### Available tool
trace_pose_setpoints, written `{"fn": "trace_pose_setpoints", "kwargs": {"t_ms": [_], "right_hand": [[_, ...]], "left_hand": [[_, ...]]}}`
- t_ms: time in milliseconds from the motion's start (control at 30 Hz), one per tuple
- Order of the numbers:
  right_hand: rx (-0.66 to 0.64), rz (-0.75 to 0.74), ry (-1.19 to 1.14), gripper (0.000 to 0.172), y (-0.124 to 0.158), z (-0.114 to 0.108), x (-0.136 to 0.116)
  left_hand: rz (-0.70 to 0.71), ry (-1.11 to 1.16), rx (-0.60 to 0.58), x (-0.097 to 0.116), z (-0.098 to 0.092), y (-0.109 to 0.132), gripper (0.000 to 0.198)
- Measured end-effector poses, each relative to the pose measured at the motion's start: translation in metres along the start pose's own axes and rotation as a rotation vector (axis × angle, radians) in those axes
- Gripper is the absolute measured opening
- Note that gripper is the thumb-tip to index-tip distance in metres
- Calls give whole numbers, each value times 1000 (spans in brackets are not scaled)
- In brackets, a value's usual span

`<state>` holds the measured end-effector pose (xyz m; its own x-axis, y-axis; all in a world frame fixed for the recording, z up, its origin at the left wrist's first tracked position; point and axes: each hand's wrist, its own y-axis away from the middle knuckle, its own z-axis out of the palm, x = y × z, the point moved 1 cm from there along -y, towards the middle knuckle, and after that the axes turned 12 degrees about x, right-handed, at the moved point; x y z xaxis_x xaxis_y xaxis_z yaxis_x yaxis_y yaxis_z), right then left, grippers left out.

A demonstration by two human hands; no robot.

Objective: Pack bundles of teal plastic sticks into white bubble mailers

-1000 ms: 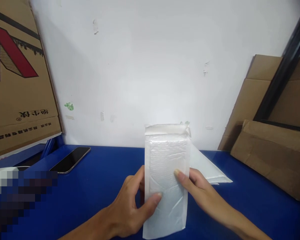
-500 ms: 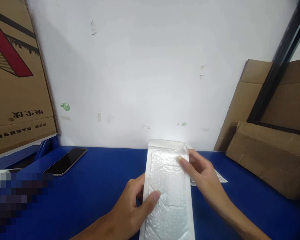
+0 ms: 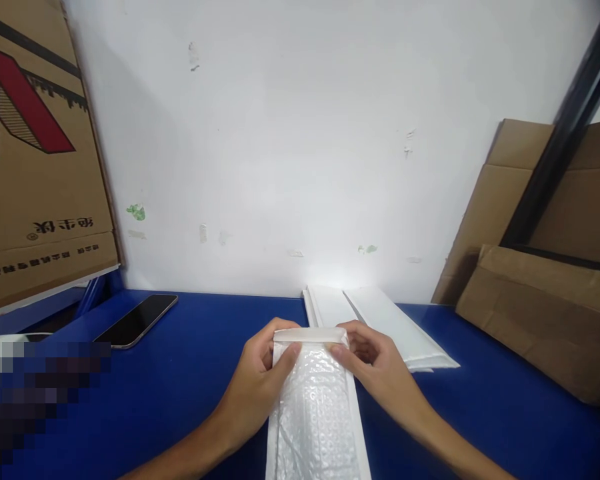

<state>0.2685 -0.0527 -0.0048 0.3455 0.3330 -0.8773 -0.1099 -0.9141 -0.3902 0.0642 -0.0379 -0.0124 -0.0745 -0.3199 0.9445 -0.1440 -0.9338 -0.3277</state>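
Note:
A white bubble mailer (image 3: 317,413) is held up in front of me, its flap edge at the top and its lower end running out of view. My left hand (image 3: 263,373) pinches the upper left corner, thumb on the near face and fingers behind. At the upper right corner my right hand (image 3: 377,363) grips it the same way. Behind it on the blue table lie more white mailers (image 3: 400,327), flat and partly overlapping, reaching back to the wall.
On the left of the blue table (image 3: 200,387) lies a black-screened phone (image 3: 140,320). A large printed cardboard box (image 3: 45,180) stands at the left. Folded brown cardboard (image 3: 540,320) lies at the right, near a dark metal post (image 3: 555,133). A white wall (image 3: 290,133) closes off the back.
The mailer has come lower and closer. My left hand has shifted from its side up to the top left corner, and the right hand has lowered with it. The mailers behind are now exposed.

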Motion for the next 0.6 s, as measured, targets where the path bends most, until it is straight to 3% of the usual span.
{"fn": "trace_pose_setpoints", "kwargs": {"t_ms": [400, 600], "right_hand": [[-9, -13, -23, 36, -1, -4, 0], [-23, -41, -56, 34, -3, -8, -2]], "left_hand": [[-36, -1, -5, 3, 1, 2, 30], [-193, 123, 21, 3, 1, 0, 35]]}}
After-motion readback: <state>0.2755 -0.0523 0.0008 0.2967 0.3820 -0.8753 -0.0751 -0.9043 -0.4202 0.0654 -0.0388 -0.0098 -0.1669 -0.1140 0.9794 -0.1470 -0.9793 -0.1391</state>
